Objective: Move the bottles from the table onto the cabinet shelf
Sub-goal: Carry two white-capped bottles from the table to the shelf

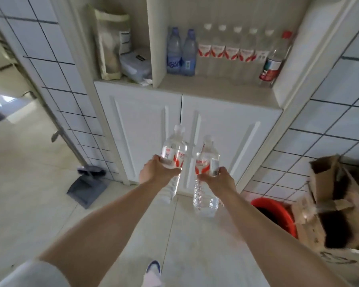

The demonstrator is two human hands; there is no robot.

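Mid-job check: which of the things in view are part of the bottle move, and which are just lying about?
Part of the job:
- bottle in left hand
- bottle in right hand
- left hand
- right hand
- cabinet shelf
- bottles already on the shelf

Just lying about:
- dustpan
- red bucket
- cardboard boxes
- cloth bag

Both arms out, L hand point(153, 172), R hand point(218, 179) gripping

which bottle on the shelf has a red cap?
The bottle at the far right end of the shelf row: red cap, tilted, red-and-green label. The others have white or blue caps.
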